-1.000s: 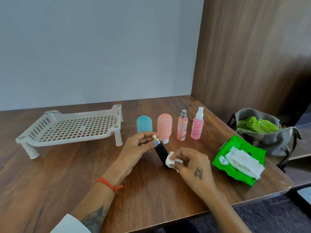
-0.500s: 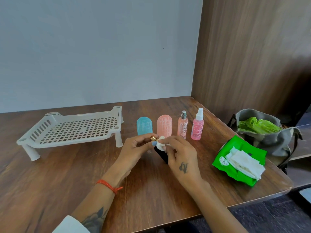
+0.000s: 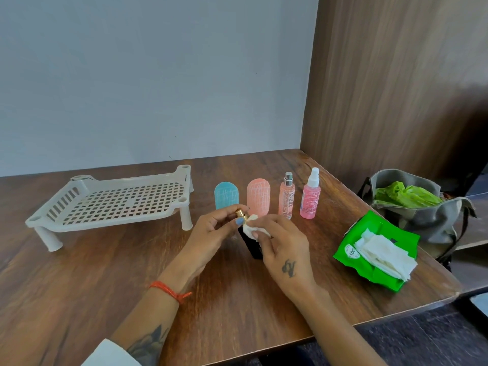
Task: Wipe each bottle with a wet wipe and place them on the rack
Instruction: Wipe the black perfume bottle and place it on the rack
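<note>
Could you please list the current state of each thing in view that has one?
black bottle: tilted, gold cap on, held by left hand
wet wipe: bunched, pressed near the bottle's neck by right hand
rack: upright, no bottles on it
four bottles in a row: upright on table
wipe pack: open, wipes sticking out
bag: open

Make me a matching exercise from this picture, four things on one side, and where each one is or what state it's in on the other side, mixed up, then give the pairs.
Things:
1. black bottle
2. rack
3. wipe pack
4. blue bottle

States:
A. stands upright in the row, untouched
B. holds no bottles
C. held by the left hand, rubbed with a wet wipe
D. open near the table's right edge, wipes sticking out

Pairs: 1-C, 2-B, 3-D, 4-A
</note>
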Motion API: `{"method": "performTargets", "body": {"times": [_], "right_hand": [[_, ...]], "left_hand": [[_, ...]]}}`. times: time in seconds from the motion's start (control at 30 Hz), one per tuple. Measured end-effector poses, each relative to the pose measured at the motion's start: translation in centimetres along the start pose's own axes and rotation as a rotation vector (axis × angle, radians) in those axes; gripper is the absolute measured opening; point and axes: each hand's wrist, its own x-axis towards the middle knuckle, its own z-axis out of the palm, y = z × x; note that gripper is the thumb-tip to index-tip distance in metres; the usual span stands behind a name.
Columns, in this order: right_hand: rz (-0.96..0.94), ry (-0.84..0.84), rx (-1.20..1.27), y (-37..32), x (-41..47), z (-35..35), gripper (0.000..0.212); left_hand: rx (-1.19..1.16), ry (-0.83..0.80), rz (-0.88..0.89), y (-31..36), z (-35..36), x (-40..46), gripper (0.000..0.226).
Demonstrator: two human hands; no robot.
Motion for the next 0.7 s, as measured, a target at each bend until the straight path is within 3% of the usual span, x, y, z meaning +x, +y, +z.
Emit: {"method": "performTargets", "body": {"times": [0.17,0.33,0.4,0.5,0.7], "right_hand": [[0.048,-0.024,-0.026,0.1,0.3,0.1,0.024],[0.218,-0.139,0.007,1.0,0.4,-0.1,0.020],[0.247,-0.102,0.026,1.1,0.0,-0.4,0.021],[0.182,-0.015,0.071,0.7,-0.2,-0.4,0.022],[0.101,-0.058,0.031,0.7,-0.1,0.0,0.017]], "left_hand": [[0.025,-0.030,0.023,-0.1,-0.1,0.1,0.024],[0.042,-0.023,0.039,0.0,0.0,0.1,0.026],[0.053,-0.024,0.035,0.1,0.0,0.2,0.027],[0.046,-0.035,0.041,0.3,0.0,0.1,0.028],[0.097,-0.042,0.035,-0.1,0.1,0.0,0.030]]}}
